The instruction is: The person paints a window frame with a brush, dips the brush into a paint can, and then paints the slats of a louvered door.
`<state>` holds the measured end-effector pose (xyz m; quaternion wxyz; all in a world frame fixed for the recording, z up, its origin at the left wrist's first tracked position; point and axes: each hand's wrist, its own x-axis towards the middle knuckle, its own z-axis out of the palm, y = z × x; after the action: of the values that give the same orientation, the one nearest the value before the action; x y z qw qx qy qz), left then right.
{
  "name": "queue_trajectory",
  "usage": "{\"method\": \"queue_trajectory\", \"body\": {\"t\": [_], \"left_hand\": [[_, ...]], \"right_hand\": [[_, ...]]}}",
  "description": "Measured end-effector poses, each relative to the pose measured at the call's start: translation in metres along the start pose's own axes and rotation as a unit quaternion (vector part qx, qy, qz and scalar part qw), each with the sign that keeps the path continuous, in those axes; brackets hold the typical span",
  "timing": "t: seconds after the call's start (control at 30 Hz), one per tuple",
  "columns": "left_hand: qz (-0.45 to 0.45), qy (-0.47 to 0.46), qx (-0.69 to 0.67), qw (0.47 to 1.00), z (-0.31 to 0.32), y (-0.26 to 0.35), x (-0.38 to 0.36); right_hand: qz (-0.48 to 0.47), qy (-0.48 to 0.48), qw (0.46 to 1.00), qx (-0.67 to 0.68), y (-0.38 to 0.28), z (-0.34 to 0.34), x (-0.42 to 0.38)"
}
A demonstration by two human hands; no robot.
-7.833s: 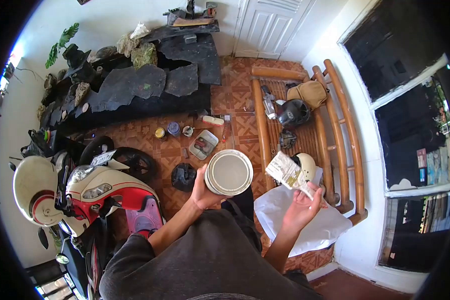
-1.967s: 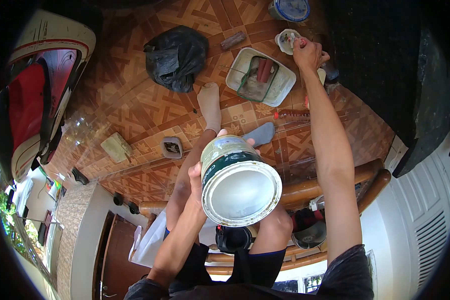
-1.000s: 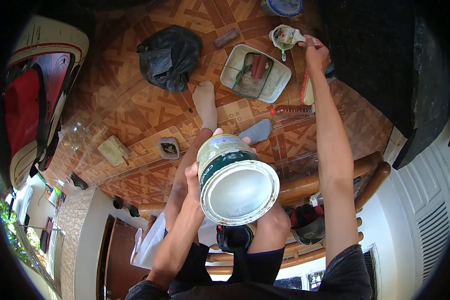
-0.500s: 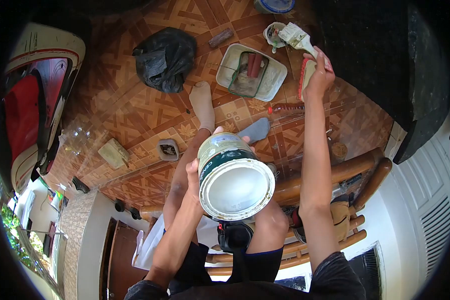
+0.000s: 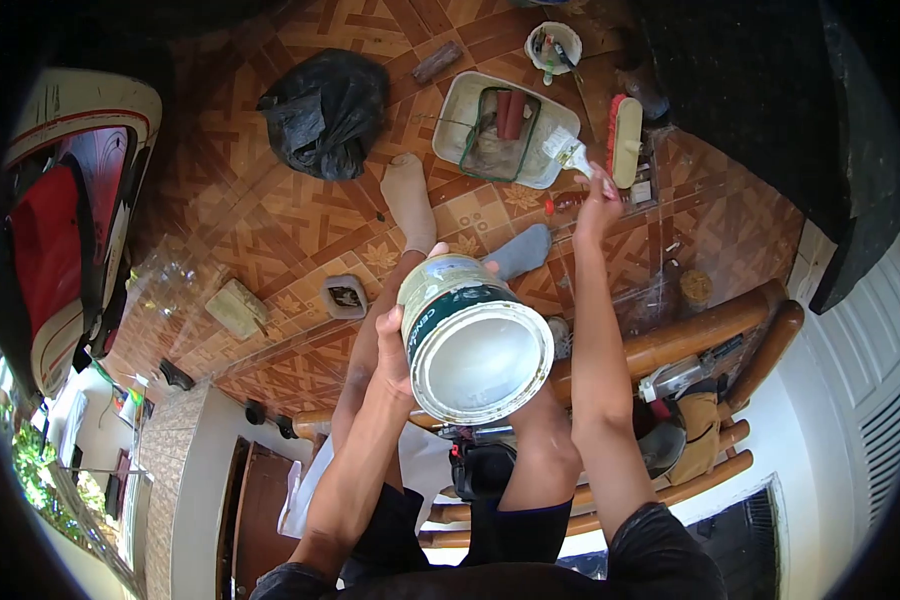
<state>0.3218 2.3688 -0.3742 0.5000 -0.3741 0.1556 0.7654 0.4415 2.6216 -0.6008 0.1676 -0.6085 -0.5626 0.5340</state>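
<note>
My left hand (image 5: 394, 350) is closed around a paint can (image 5: 460, 300) with a green and cream label, held above my knees. Its round white end faces me; whether that is paint or a lid is hard to tell. In my right hand (image 5: 599, 212) is a paintbrush (image 5: 566, 149) with whitish bristles, gripped by the handle. Those bristles hover by the right edge of a white tray (image 5: 452, 110), which holds a green-edged mesh piece and red-brown rollers (image 5: 511, 114). Just right of the brush lies a red-bristled scrub brush (image 5: 625, 145).
A cup with tools (image 5: 553, 50) stands beyond the tray, and a black plastic bag (image 5: 327, 112) lies left of it. Nearer are a small square container (image 5: 344, 297), a sponge-like block (image 5: 237, 308) and a wooden bench (image 5: 670, 340). A motorcycle (image 5: 80, 200) stands at left.
My right hand has moved left and toward me with the paintbrush, from beside the cup to the tray's edge. The scrub brush is now uncovered. My left hand still holds the can.
</note>
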Motion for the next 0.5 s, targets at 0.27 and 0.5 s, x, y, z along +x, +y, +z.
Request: {"method": "queue_trajectory", "body": {"t": [0.27,0.5], "left_hand": [[-0.011,-0.007,0.006,1.0,-0.01,0.0,0.003],[-0.025,-0.03,-0.008,0.999,-0.012,0.001,0.005]], "right_hand": [[-0.008,-0.026,0.996,-0.091,0.045,0.035,0.019],[-0.03,0.025,0.993,-0.113,0.07,0.041,0.031]]}}
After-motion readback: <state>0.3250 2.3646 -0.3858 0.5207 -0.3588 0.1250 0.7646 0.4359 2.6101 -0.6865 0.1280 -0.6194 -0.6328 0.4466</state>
